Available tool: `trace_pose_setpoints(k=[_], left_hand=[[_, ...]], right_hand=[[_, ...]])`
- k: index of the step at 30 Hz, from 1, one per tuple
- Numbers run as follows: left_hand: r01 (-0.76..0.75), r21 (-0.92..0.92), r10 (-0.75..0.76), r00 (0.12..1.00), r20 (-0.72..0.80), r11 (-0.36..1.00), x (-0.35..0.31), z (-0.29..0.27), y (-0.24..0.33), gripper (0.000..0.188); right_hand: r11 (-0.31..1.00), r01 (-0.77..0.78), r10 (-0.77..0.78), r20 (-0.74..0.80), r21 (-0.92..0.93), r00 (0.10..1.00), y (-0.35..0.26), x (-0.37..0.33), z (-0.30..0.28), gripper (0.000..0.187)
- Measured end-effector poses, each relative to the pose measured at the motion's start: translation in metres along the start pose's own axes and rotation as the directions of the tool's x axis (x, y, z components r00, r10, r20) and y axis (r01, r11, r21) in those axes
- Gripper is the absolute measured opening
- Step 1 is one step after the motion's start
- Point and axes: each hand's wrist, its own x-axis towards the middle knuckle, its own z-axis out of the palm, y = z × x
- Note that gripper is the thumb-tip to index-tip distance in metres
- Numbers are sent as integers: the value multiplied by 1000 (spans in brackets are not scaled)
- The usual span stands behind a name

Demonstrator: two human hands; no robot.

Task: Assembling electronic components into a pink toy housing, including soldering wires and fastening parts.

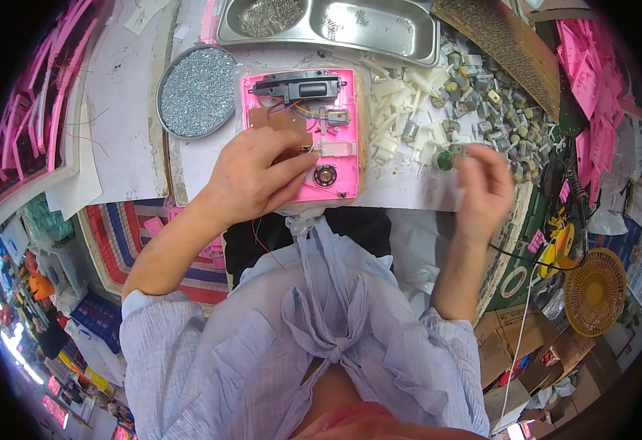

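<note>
On the pale worktop (134, 73), the left hand (255, 172) leans over the open pink casing (346, 180), perhaps steadying it; neither its grip nor that of the blurred right hand (484, 194) can be told. Silver screws (196, 92) left and small motors (493, 96) right seem placed for easy reach.

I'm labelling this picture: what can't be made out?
In the head view:
Lower part of the brown board: behind the left hand.
Grip of the right hand: blurred; anything held unclear.
Metal tray, far rim: cut off by upper edge.
Exact shapes of the silver pieces: too small.
</note>
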Motion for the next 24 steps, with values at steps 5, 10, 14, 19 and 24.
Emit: trace_pose_setpoints(k=[5, 10, 14, 19, 24], left_hand=[[14, 14, -14, 1000, 4, 1000, -7, 1, -1, 41], [64, 136, -45, 989, -138, 989, 9, -1, 4, 42], [85, 214, -48, 984, -174, 973, 19, 8, -2, 36], [117, 290, -80, 988, -135, 950, 27, 13, 0, 35], [124, 334, -87, 988, -124, 934, 27, 15, 3, 32]], right_hand=[[841, 418, -289, 369, -343, 884, -9, 14, 88, 7], [632, 511, -240, 480, -582, 844, -22, 29, 119, 24], [514, 541, -150, 551, -666, 821, -37, 35, 124, 26], [410, 559, -108, 570, -721, 814, -45, 31, 129, 22], [483, 546, -142, 554, -685, 821, -35, 29, 125, 18]])
